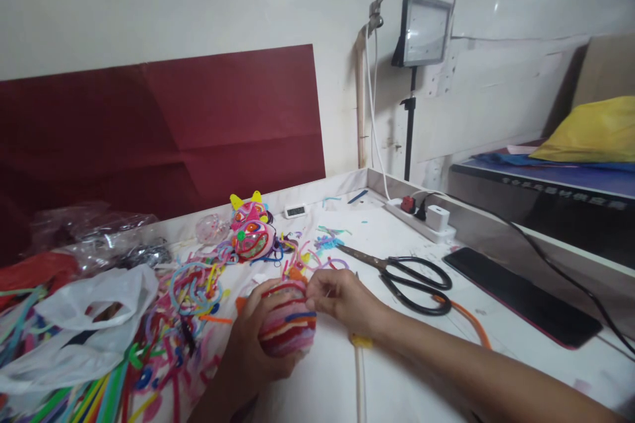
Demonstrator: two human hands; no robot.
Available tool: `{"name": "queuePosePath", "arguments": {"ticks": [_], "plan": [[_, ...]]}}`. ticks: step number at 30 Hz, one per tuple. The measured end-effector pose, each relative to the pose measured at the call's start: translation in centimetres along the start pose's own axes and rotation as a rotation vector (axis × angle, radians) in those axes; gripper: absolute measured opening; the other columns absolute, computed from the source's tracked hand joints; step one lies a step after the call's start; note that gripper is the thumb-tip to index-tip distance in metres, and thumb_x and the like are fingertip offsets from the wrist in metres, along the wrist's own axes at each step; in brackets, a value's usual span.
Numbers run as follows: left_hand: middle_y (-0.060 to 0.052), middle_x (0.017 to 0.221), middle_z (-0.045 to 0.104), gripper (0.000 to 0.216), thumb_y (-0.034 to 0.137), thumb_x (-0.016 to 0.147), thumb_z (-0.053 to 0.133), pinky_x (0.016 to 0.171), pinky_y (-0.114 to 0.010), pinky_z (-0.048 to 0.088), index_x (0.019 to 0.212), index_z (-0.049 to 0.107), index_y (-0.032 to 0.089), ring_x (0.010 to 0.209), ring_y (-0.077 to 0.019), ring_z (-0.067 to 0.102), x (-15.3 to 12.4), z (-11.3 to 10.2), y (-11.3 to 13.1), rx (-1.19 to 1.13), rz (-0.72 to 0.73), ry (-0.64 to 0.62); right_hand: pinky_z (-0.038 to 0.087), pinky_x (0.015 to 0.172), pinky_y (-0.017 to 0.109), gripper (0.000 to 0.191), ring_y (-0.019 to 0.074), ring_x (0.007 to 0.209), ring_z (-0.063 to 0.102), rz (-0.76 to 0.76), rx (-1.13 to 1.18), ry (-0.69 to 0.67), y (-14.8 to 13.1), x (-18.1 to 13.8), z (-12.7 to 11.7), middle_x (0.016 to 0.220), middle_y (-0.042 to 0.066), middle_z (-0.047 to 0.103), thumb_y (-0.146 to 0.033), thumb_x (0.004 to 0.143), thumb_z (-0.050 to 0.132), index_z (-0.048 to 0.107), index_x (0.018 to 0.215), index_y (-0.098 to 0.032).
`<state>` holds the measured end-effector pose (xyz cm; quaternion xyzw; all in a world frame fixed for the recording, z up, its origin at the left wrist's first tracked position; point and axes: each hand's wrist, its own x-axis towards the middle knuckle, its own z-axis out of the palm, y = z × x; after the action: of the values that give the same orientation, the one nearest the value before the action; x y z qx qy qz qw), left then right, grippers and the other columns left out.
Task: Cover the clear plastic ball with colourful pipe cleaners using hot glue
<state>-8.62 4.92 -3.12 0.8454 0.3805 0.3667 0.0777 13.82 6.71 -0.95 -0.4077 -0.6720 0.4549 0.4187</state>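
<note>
My left hand point(251, 344) is wrapped around a round ball point(288, 320) covered in red, pink and striped pipe cleaners, holding it just above the white table point(496, 337). My right hand point(340, 297) pinches at the ball's top right side, fingers pressed together; whatever thin piece they hold is too small to make out. A finished colourful pipe-cleaner mask figure point(252, 230) with yellow horns sits behind the ball.
Loose pipe-cleaner scraps point(193, 297) and white plastic bags point(89, 324) cover the left of the table. Black-handled scissors point(407, 274) lie to the right, then a dark phone point(520, 294). A power strip point(421, 218), a small clock point(296, 211) and a light stand point(421, 33) are at the back.
</note>
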Motion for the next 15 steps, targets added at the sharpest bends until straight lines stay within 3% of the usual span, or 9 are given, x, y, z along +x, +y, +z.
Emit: {"name": "queuePosePath", "arguments": {"ticks": [9,15], "plan": [[-0.011,0.133,0.062,0.066,0.031,0.066,0.084,0.100,-0.047,0.056,0.126,0.058,0.030,0.124,-0.0324,0.062,-0.07,0.07,-0.17,-0.003,0.015,0.011,0.040,0.057,0.024,0.012,0.0111,0.056,0.053,0.044,0.160,-0.026,0.77,0.33,0.01,0.058,-0.006,0.059,-0.011,0.068,0.072,0.064,0.069,-0.019],[-0.008,0.133,0.063,0.072,0.032,0.063,0.087,0.104,-0.050,0.053,0.128,0.055,0.032,0.125,-0.0334,0.060,0.01,-0.43,0.25,-0.056,0.028,0.102,0.038,0.053,0.024,0.036,0.0099,0.052,0.049,0.074,0.257,0.007,0.19,0.40,-0.28,0.056,-0.006,0.057,-0.038,0.055,0.091,0.063,0.068,-0.019]]}}
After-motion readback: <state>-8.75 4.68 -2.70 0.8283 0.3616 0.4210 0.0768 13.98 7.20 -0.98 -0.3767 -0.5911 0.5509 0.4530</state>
